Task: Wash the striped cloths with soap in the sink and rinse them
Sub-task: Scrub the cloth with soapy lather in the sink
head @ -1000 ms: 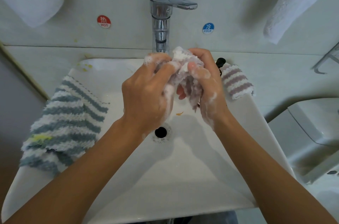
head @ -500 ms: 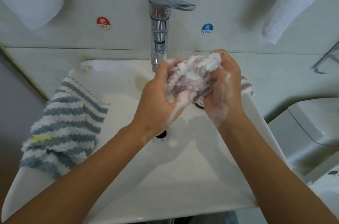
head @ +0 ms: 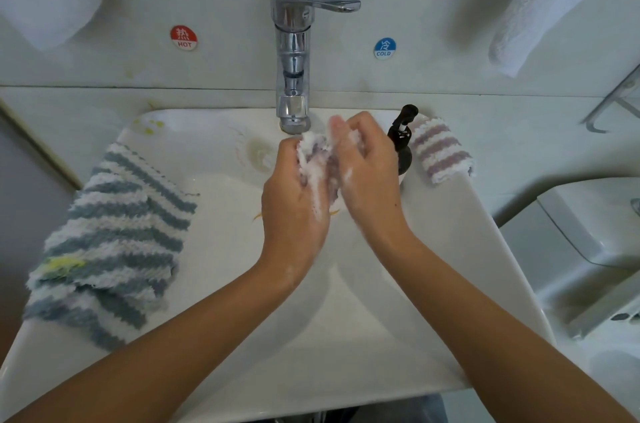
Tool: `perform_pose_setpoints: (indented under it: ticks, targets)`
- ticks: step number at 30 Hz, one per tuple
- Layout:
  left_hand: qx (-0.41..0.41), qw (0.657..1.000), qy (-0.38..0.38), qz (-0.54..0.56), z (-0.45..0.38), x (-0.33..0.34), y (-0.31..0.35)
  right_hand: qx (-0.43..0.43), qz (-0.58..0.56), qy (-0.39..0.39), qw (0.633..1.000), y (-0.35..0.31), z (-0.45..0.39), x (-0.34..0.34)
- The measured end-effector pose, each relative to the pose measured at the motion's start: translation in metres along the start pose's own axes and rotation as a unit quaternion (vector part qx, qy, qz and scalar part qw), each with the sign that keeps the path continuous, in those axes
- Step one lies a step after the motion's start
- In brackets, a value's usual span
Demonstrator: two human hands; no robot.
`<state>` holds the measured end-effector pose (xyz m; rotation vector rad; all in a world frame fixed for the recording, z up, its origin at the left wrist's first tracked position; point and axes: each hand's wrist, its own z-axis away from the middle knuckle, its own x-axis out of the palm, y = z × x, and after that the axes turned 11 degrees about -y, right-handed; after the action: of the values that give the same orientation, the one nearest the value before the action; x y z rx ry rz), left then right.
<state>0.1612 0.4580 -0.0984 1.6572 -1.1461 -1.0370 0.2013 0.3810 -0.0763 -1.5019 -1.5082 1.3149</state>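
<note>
White sink (head: pixel 433 336), mid-scrub: one cloth soaped, none rinsed.
Left hand (head: pixel 294 211) and right hand (head: pixel 370 176) curl round the lathered cloth (head: pixel 317 162) under the dry tap (head: pixel 294 76); blue cloth (head: pixel 110 242) at 9 o'clock and purple cloth (head: pixel 440 152) at 2 o'clock look untouched.

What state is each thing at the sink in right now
Soapy cloth: bunched, lathered, squeezed between both hands.
Left hand: gripping it.
Right hand: gripping it.
Blue striped cloth: draped over sink's left rim.
Purple striped cloth: folded on right rim.
Faucet: no visible water.
</note>
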Motion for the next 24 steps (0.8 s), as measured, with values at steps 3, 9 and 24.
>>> perform_pose_setpoints:
  ticks: [3,9,24]
  targets:
    - [-0.011,0.999,0.036,0.03,0.003,0.004,-0.001,-0.003,0.013,0.005,1.0,0.005,0.001,0.006]
    - [-0.025,0.997,0.074,0.005,-0.004,0.003,-0.003,0.019,-0.017,0.013,1.0,0.01,0.004,0.016]
    - [0.005,0.998,0.068,0.013,0.0,0.006,-0.004,0.073,-0.112,0.044,0.99,0.006,0.018,0.024]
